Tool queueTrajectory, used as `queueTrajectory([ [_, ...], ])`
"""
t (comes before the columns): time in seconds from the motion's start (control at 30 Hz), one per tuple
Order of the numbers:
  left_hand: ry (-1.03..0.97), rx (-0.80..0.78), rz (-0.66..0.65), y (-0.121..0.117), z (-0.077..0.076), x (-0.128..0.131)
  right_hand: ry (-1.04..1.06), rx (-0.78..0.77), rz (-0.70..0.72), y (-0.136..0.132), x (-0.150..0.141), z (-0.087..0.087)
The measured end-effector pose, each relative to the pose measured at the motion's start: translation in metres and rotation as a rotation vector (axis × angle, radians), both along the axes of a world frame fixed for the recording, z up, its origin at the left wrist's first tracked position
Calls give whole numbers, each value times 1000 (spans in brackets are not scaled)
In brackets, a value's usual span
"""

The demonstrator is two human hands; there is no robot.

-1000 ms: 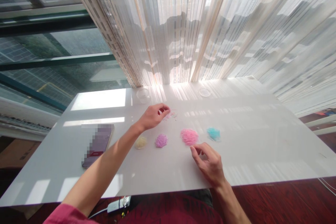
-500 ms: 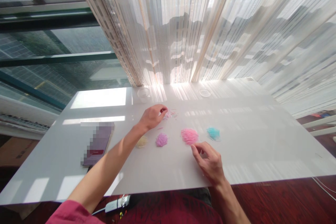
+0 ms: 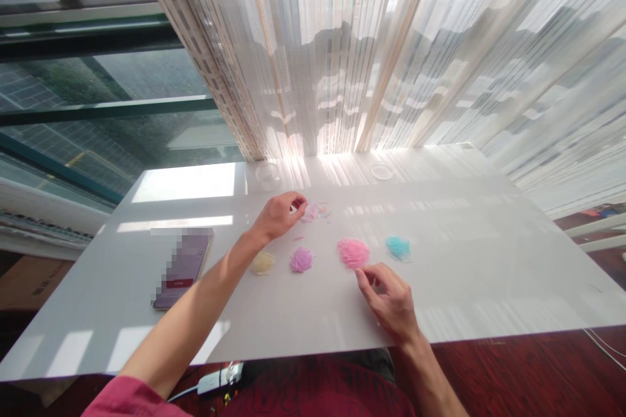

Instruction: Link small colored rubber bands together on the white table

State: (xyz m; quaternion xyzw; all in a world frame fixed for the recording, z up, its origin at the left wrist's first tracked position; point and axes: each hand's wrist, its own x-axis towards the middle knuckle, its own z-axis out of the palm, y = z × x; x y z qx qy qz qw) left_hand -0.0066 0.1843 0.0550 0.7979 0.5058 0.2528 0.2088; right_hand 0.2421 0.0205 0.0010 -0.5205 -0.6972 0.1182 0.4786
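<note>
My left hand (image 3: 282,215) reaches over the table with thumb and forefinger pinched at the left edge of a small loose pile of mixed pale strips (image 3: 319,212). Anything in that pinch is too small to make out. Just below the pink pile of thin strips (image 3: 353,253), my right hand (image 3: 388,296) rests with its fingers curled and thumb and forefinger together; what they hold, if anything, does not show. A purple pile (image 3: 301,260) and a yellowish pile (image 3: 263,263) lie to the left, a turquoise pile (image 3: 398,247) to the right. One stray purplish strip (image 3: 298,238) lies above the purple pile.
A purple book-like object (image 3: 188,267), partly blurred out, lies on the white table (image 3: 464,273) at the left. Two clear round dishes or lids (image 3: 382,172) stand at the back by the striped curtain (image 3: 313,78). A power strip (image 3: 220,379) is below the front edge.
My left hand has drawn back slightly to the left from the mixed pile, showing more of it. My right hand has stayed in nearly the same place.
</note>
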Motion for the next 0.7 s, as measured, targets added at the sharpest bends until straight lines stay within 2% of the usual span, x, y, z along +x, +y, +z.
queueTrajectory([
  [0.23, -78, -141, -70, -12, 11, -13, -3, -8, -1, -2, 0, -1],
  [0.43, -183, -261, -122, -56, 23, -7, 3, -4, 3, -1, 0, 0],
  [0.53, -199, -287, -96, -88, 15, 9, 4, 0, 5, 0, 0, 2],
  [0.7, -115, -251, -65, -138, -16, 33, -16, 5, 23, -2, 0, 5],
])
